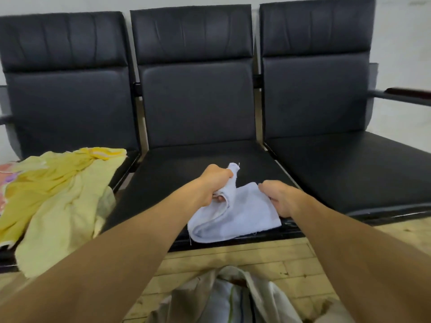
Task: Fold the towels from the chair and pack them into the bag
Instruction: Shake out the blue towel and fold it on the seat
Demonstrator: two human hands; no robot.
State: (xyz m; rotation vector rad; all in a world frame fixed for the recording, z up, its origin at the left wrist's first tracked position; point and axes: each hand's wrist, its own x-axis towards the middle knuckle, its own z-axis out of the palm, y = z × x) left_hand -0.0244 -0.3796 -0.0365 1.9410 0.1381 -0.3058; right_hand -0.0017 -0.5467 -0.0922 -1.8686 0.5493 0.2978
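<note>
A small white towel (242, 215) lies partly folded on the front of the middle black chair seat (177, 173). My left hand (215, 183) is shut on a bunched corner of it, lifted above the seat. My right hand (281, 198) presses on the towel's right edge, fingers curled over it. A heap of yellow towels (56, 197) covers the left seat and hangs over its front edge. On the floor below me stands an open whitish bag (233, 297) with folded cloth inside.
Three joined black chairs stand against a white wall. The right seat (349, 169) holds nothing, and an armrest (405, 95) juts out at far right. A pink patterned cloth (5, 173) peeks from the left edge. The floor is pale tile.
</note>
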